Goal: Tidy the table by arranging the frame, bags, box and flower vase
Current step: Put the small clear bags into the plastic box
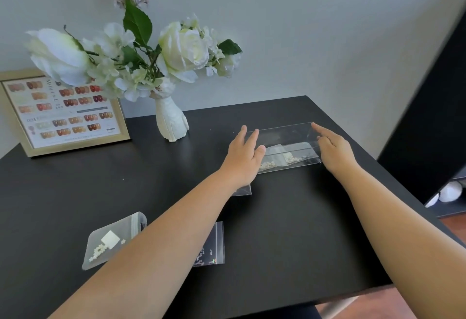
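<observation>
A clear plastic box (285,137) lies on the black table (290,230) at the right, with small bags of beads inside it. My left hand (243,156) rests flat against the box's left end, fingers spread. My right hand (332,149) touches the box's right end, fingers extended. A white vase of white flowers (171,119) stands at the back centre. A gold picture frame (63,117) leans on the wall at the back left. A frosted bag of white beads (111,241) lies near the front left. A clear zip bag (210,245) shows beside my left forearm. Another clear bag's corner (243,190) peeks from under my left wrist.
The grey wall runs close behind the table. The table's right edge drops to a wooden floor (448,225). A dark shelf unit (428,122) stands at the far right with white objects on a low shelf.
</observation>
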Demonstrator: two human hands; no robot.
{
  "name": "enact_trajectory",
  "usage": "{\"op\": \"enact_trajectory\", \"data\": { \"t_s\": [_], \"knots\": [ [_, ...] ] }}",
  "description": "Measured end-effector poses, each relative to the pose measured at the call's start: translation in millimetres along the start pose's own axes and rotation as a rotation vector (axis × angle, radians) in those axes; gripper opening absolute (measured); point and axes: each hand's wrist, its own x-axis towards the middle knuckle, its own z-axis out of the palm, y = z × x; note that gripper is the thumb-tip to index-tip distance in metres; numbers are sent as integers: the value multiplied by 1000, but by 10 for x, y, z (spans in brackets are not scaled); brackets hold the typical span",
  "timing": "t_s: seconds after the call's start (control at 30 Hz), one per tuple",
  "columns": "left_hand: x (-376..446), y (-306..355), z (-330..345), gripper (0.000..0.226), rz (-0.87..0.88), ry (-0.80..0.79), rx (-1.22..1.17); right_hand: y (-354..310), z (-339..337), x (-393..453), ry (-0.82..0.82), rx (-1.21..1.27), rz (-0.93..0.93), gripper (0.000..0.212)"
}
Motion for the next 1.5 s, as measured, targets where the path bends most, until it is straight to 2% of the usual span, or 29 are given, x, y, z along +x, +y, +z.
{"op": "enact_trajectory", "data": {
  "t_s": [0.5,0.6,0.7,0.8,0.9,1.0,1.1,1.2,1.43,1.5],
  "knots": [
    [1,11,-103,58,29,-31,24,15,2,-35,-25,99,-4,48],
    [-38,3,-160,59,50,-10,16,-82,4,-94,52,47,-26,47],
    [-129,-116,-360,59,73,87,-6,-314,46,-337,171,-77,-199,42],
    [-298,-349,-672,51,38,126,98,-512,212,-689,42,-29,-433,31],
    [-584,-627,-1004,39,-28,77,152,-620,479,-932,-198,-35,-514,25],
    [-932,-880,-1274,35,-128,10,134,-640,722,-1015,-413,-250,-593,19],
    [-1263,-1111,-1452,46,-240,-50,119,-602,855,-988,-568,-644,-505,50],
    [-1607,-1327,-1568,65,-349,-98,131,-591,925,-992,-528,-738,-467,64],
    [-2034,-1477,-1693,87,-398,-81,151,-660,957,-959,-546,-546,-321,74],
    [-2100,-1490,-1713,84,-395,-115,170,-688,959,-974,-533,-512,-321,68]
  ]
}}
